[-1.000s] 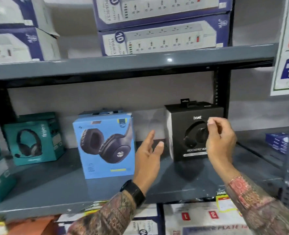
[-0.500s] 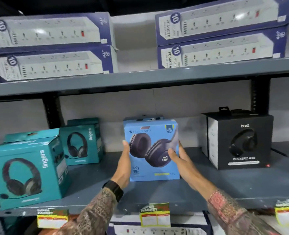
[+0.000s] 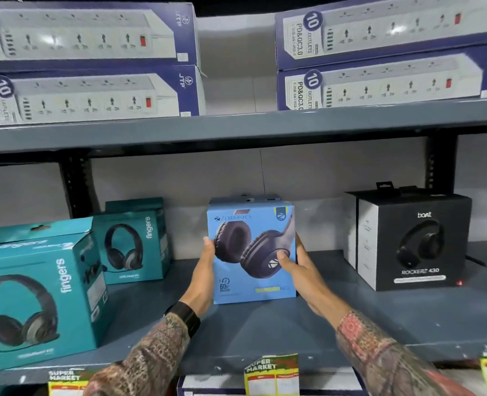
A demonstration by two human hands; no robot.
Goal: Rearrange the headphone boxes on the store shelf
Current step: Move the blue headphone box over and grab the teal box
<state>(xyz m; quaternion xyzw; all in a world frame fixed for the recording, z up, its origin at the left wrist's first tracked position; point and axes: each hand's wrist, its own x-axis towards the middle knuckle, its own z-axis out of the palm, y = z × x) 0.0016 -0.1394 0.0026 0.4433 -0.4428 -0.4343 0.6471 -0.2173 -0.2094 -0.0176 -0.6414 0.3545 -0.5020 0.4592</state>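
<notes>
At the far left of the grey shelf (image 3: pixel 351 332) stands a large teal headphone box (image 3: pixel 36 295) marked "fingers", close to the front edge and turned slightly on its base. Just behind and to its right sits a second teal box (image 3: pixel 133 244) of the same brand, nearer the back wall. In the middle, the left hand (image 3: pixel 203 277) presses flat against the left side of the blue Zebronics box (image 3: pixel 252 252), with a dark band on that wrist. The blue box stands upright with its printed front facing the camera, its base at the shelf surface; whether it rests there or is slightly lifted cannot be told. The right hand (image 3: pixel 299 270) clasps the box's right side, thumb laid across the front. Well apart to the right stands a black boat box (image 3: pixel 414 241), upright on the same shelf. On the upper shelf (image 3: pixel 236 127) lie two stacks of power strip boxes (image 3: pixel 379 55).
</notes>
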